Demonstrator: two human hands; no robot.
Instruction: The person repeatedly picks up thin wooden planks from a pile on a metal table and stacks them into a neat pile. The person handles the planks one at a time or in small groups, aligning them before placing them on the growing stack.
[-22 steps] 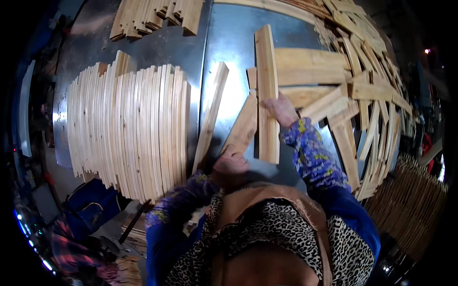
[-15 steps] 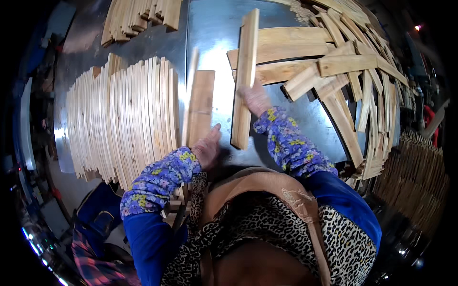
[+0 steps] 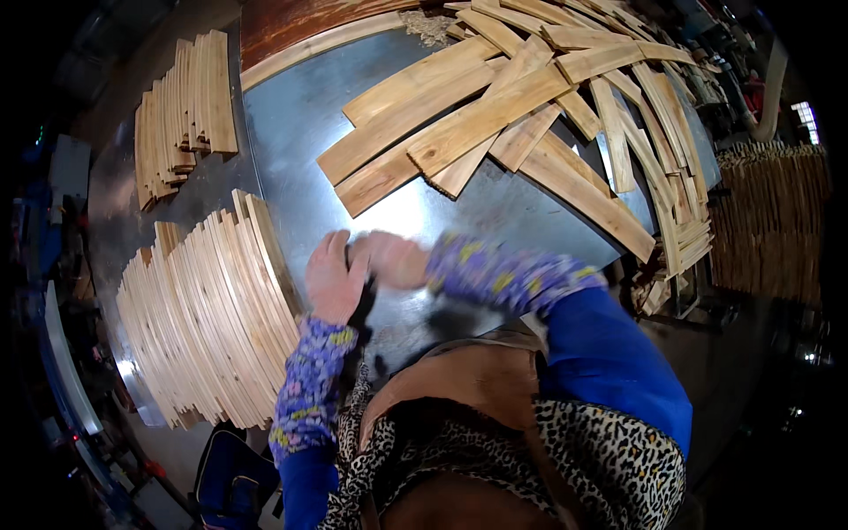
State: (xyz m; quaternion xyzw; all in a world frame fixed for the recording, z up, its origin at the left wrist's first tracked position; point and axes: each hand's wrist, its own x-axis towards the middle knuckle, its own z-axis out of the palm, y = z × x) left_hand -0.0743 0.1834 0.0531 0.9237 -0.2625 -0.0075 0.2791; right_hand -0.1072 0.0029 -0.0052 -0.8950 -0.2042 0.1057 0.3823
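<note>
Both of my hands are close together over the metal table (image 3: 291, 168), just right of a row of wooden slats (image 3: 212, 309) stood on edge side by side. My left hand (image 3: 334, 278) has its fingers stretched out, with nothing seen in it. Beside it is my right hand (image 3: 397, 260), smeared by motion, its fingertips close to the left thumb; whether they touch I cannot tell. No board shows in the right hand. Beyond the hands, loose wooden boards (image 3: 495, 110) lie crossed over one another.
A smaller group of slats (image 3: 185, 115) stands at the far left. More loose boards (image 3: 676, 177) heap up along the right side. Wood shavings (image 3: 427, 28) lie at the back. A tall stack of thin wood pieces (image 3: 768, 221) stands beyond the table at right.
The boards by my hands, one gripped by the right, have left them; taller slats now stand at the row's right end. My right hand moved left toward the left one. The view shifted.
</note>
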